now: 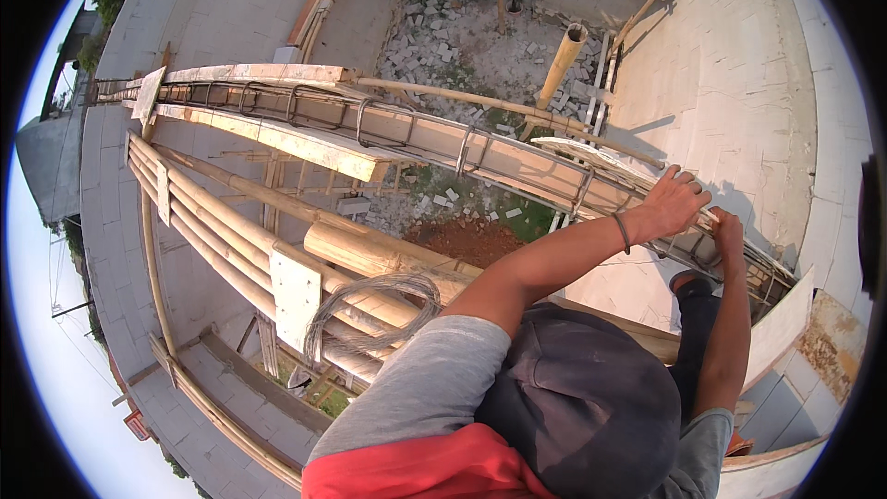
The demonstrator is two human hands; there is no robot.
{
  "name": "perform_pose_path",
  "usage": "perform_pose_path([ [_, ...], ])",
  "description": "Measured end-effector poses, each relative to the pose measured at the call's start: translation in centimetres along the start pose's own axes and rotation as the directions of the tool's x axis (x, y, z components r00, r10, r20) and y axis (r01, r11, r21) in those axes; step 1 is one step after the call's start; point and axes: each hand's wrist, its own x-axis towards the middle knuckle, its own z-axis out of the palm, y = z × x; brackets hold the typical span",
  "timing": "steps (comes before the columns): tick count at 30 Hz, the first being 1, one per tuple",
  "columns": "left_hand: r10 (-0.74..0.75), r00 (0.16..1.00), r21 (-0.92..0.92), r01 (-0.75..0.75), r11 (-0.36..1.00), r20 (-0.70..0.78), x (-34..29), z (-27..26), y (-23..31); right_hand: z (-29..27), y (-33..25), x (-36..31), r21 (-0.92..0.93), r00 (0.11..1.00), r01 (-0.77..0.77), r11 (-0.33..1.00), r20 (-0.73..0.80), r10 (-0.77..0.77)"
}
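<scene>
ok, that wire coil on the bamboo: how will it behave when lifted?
The wire coil probably flexes and springs rather than holding its shape, given the thin strands. Likely fairly light for its size, since it's an open ring. Loose strands splay out, so it may tangle or snag on the bamboo poles.

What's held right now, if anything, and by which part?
Cannot be told: the left grip and right grip are at the steel rebar cage, but any hold is unclear.

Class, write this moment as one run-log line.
left hand: at rebar cage | right hand: same cage, beside left | wire coil: on bamboo poles | grip: unclear
</scene>
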Motion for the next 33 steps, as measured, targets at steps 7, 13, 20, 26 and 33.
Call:
perform_pose_path([
  [7,-0.193,0.960,-0.117,0.172,0.978,-0.201,-15.4,-15.5,1.9,0.6,0.7,0.5,0.052,1.000,-0.020,0.998,0.015,0.019],
  [13,-0.667,0.726,0.133,0.687,0.714,-0.167,-28.8,-23.7,-0.4,0.8,1.4,-0.2,0.036,0.993,0.080,0.996,-0.090,-0.077],
  [20,-0.691,0.715,0.388,0.610,0.691,0.106,-29.5,-18.7,-1.9,1.7,1.7,0.1,0.004,0.997,-0.008,1.000,-0.070,0.008],
  [26,-0.704,0.551,0.263,0.672,0.693,0.448,-26.7,-16.3,-3.2,2.1,1.6,-0.2,0.007,0.990,0.002,1.000,-0.141,-0.001],
  [33,-0.507,0.523,-0.020,0.709,0.705,0.685,-19.7,-18.4,1.6,2.8,1.6,-0.1,0.010,0.986,0.005,1.000,-0.169,-0.003],
])
